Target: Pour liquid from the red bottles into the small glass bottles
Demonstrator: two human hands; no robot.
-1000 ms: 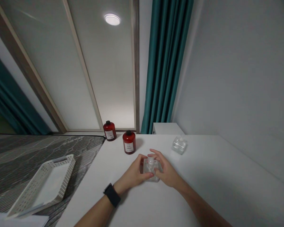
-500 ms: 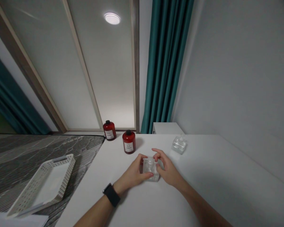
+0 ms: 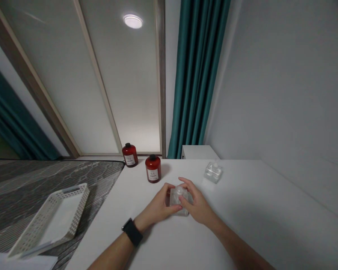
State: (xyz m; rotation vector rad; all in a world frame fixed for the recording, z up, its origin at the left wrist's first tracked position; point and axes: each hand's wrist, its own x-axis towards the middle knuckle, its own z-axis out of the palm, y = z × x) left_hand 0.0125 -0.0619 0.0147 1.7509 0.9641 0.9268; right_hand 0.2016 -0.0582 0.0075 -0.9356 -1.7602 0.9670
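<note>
A square, clear glass bottle (image 3: 174, 198) with a round clear stopper (image 3: 179, 190) stands upright on the white table. My left hand (image 3: 158, 206), with a dark watch on its wrist, grips the bottle's body from the left, thumb in front and fingers at the far side. From the right, the thumb and fingers of my right hand (image 3: 198, 204) close round the stopper. The right-hand fingers partly cover the bottle's right side. A second clear glass bottle (image 3: 213, 172) sits farther back on the right, apart from both hands.
Two red bottles (image 3: 153, 169) with dark caps and white labels stand at the back left of the table (image 3: 169, 243). Left of the table is a white perforated basket (image 3: 80, 210), lower down. A white cabinet (image 3: 199, 152) adjoins the far edge, and a wall rises on the right.
My right hand has moved slightly left, and its thumb and fingers have closed in on the stopper. The left hand and the bottle have stayed in place.
</note>
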